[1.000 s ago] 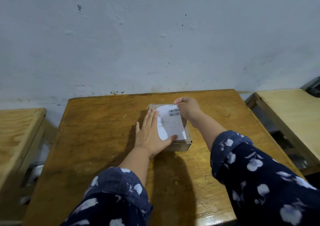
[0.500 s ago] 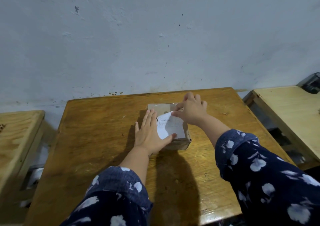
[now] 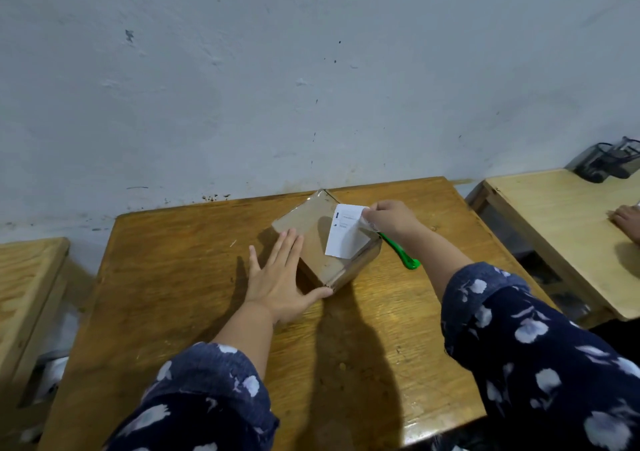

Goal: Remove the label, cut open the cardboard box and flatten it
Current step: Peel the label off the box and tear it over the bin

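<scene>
On the wooden table (image 3: pixel 173 295), the cardboard box (image 3: pixel 311 239) has been turned; it is steadied by the flat, unclenched left hand (image 3: pixel 277 284), while the label (image 3: pixel 348 234), now half lifted, is pinched by the right hand (image 3: pixel 391 217).

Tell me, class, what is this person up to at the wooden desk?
A person is peeling the white label off a small cardboard box on the wooden table. The left hand lies flat against the box's near-left side, steadying it. The right hand pinches the label's far corner; most of the label lies on the box top. A green-handled tool, probably a cutter, lies on the table beside the box. The box is closed and uncut.
</scene>
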